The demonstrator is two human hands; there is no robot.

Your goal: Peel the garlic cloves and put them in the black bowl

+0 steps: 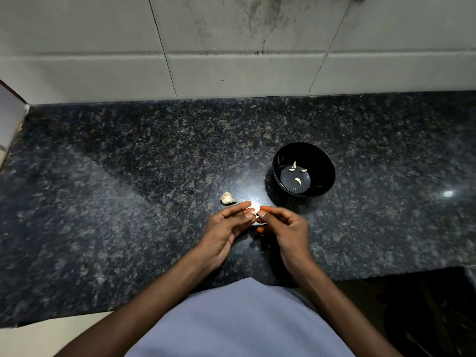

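Over dark granite counter [128, 176], both hands, left hand [226, 228] and right hand [286, 228], pinch one garlic clove [253, 210]; four peeled cloves [298, 180] lie in the black bowl [327, 171], garlic cluster [228, 198] remains.

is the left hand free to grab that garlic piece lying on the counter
Probably not yet. The left hand and right hand both pinch a garlic clove. The garlic piece lies just beyond the left fingertips, with nothing between them on the counter.

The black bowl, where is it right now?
In the head view the black bowl sits on the granite counter, right of centre, just beyond the right hand.
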